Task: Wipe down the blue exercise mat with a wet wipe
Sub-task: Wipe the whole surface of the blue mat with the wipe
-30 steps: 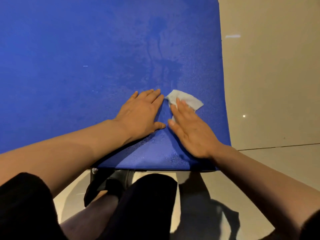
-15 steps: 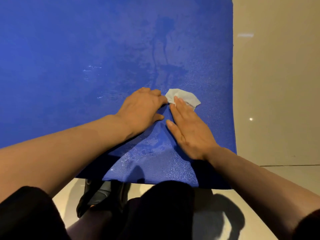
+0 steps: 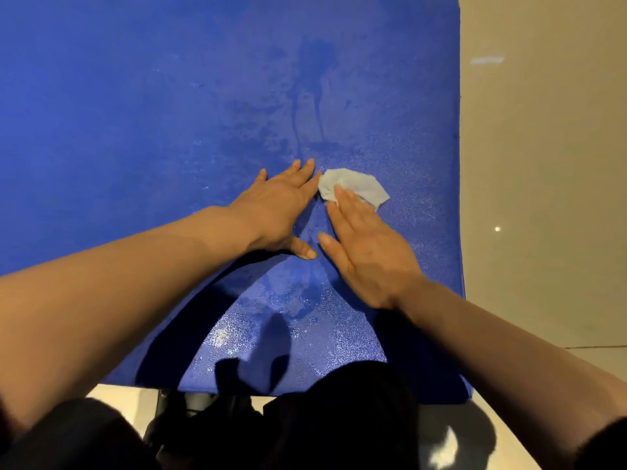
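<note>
right hand (image 3: 368, 249) lies flat, pressing the wet wipe (image 3: 356, 187) into the blue mat (image 3: 135, 113) near its right edge, while the left hand (image 3: 281, 212), flat and holding nothing, probably pins the mat.

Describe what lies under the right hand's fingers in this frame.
The wet wipe lies flat on the blue mat, pressed by the right hand. Its far part sticks out past the fingertips; the part beneath the fingers is covered. The left hand rests flat beside it.

Both hands lie flat, fingers straight — left hand (image 3: 276, 212) beside right hand (image 3: 366, 247).
</note>
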